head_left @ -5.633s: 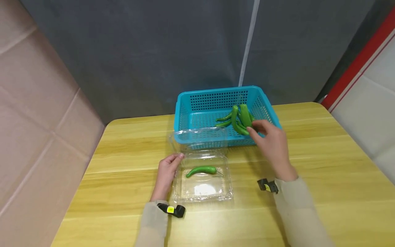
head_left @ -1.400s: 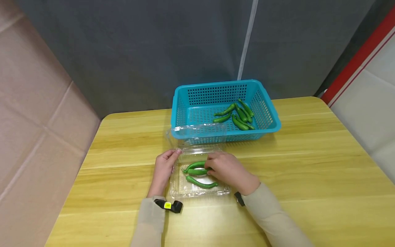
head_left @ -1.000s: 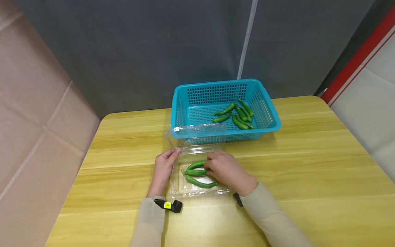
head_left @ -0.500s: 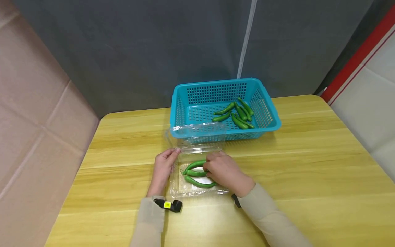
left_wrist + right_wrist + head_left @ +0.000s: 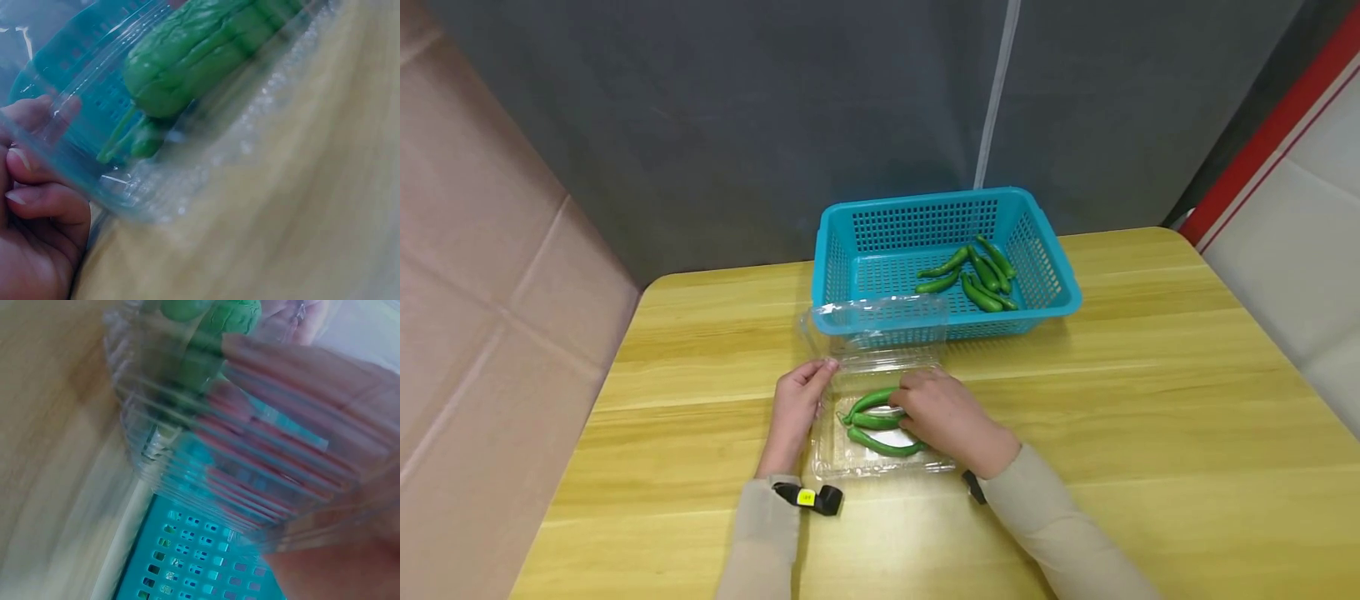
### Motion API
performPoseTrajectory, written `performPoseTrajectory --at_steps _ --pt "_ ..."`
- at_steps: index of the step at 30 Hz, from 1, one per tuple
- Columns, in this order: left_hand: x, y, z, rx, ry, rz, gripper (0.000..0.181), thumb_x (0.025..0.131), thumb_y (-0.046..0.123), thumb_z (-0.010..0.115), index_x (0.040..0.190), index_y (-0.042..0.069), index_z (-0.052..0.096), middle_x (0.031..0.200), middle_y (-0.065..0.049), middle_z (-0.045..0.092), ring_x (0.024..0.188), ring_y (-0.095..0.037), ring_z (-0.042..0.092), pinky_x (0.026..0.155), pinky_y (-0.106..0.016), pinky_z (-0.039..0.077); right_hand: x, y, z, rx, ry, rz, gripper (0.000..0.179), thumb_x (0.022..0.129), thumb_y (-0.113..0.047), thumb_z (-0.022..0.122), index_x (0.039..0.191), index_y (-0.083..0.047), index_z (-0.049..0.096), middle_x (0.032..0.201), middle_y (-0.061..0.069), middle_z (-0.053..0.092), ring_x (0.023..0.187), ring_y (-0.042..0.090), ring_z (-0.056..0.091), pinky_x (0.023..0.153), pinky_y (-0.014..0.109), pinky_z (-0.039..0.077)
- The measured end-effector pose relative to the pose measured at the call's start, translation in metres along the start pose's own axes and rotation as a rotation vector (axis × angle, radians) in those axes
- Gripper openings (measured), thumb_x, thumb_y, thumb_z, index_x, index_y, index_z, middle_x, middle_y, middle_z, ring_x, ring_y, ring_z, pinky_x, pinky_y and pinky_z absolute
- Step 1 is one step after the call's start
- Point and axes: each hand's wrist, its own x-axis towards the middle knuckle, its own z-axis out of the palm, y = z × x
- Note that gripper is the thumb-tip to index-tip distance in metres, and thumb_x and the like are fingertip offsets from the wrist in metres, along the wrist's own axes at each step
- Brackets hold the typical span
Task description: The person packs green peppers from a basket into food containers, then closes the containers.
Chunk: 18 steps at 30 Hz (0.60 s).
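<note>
A clear plastic clamshell box lies with its lid raised, overlapping the basket's front in the head view. My left hand pinches the box's left edge near the hinge, thumb on top. Inside, green chili peppers lie crosswise: a rear pepper, a middle pepper and a front pepper. My right hand reaches into the box from the right, its fingers curled at the right end of the middle pepper. That hand hides the peppers' right ends. In the right wrist view, ribbed plastic blurs the right fingers.
A blue perforated basket stands behind the box, with several green peppers in its right half. Both stand on a wooden table. A grey panel rises behind the table's back edge.
Over five seconds ago my right hand was at peppers in the basket and one pepper lay in the box. Now three show there. Lately the right hand has shifted slightly left; my left hand keeps its grip.
</note>
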Motion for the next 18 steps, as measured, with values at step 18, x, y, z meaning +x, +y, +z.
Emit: performPoseTrajectory --at_steps 18 --pt "0.007 -0.019 0.001 0.002 0.034 0.042 0.037 0.079 0.042 0.064 0.094 0.009 0.069 0.050 -0.002 0.044 0.034 -0.007 0.029 0.030 -0.023 0.024 0.001 -0.002 -0.010 0.055 0.035 -0.019 0.013 0.083 -0.028 0.063 0.088 -0.017 0.065 0.083 -0.007 0.058 0.076 0.012 0.054 0.068 0.030 0.047"
